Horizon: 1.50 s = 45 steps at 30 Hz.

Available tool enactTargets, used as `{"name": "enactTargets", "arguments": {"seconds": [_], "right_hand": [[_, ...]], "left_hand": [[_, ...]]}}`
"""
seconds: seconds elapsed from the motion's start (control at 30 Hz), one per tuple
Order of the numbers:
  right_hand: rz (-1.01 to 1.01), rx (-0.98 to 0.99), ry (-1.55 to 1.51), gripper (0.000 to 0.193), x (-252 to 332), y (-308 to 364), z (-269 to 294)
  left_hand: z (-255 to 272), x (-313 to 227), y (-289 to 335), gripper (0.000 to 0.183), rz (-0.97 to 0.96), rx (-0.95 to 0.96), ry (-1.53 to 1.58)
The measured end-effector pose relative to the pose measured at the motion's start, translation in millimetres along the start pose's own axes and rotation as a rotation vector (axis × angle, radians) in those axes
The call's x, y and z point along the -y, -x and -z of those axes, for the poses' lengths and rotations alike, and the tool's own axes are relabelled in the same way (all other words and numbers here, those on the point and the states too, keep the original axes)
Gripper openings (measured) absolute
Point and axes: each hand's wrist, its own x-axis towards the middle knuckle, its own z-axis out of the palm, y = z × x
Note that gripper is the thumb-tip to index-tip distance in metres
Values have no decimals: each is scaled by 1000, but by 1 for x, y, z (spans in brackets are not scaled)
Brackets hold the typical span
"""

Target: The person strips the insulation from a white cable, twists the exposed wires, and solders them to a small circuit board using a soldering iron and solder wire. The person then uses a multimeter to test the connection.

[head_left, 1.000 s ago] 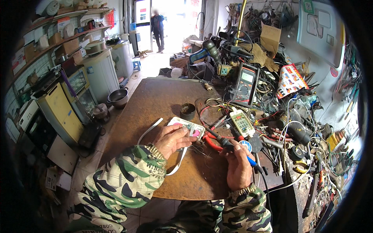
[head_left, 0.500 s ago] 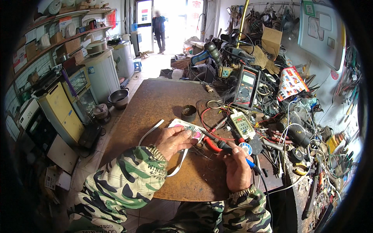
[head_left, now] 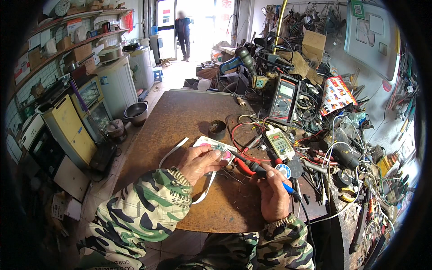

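Roughly mid-frame, the pen-like blue-and-black tool [head_left: 258,168], gripped in the right hand [head_left: 275,193], slants up-left toward the white case [head_left: 210,141] just beyond the left hand [head_left: 199,163], which pinches a small piece [head_left: 222,149], its kind unclear.

A workshop — soldering iron [head_left: 256,167], multimeter [head_left: 282,103], heaped cables [head_left: 308,107].

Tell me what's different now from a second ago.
The right hand has brought the tip of the blue and black corded tool leftward, close to the fingertips of the left hand. The left hand's fingers have drawn together beside the white case; whether they took hold of something new is unclear. The right hand's grip, the dark cup and the multimeter stayed as they were.
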Motion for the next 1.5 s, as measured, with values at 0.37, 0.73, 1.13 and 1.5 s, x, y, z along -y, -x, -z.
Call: {"name": "enactTargets", "arguments": {"seconds": [0.37,0.73,1.13,1.5], "right_hand": [[3,26,-7,35,0,-1,-2],[22,54,20,37,2,0,-4],[14,50,35,35,3,0,-5],[3,41,30,34,3,1,-4]], "left_hand": [[-2,-2,1,31,-17,18,-5],[-3,-1,1,31,-32,3,-9],[-1,0,-1,30,-23,24,25],[-1,1,-2,30,-20,46,28]]}}
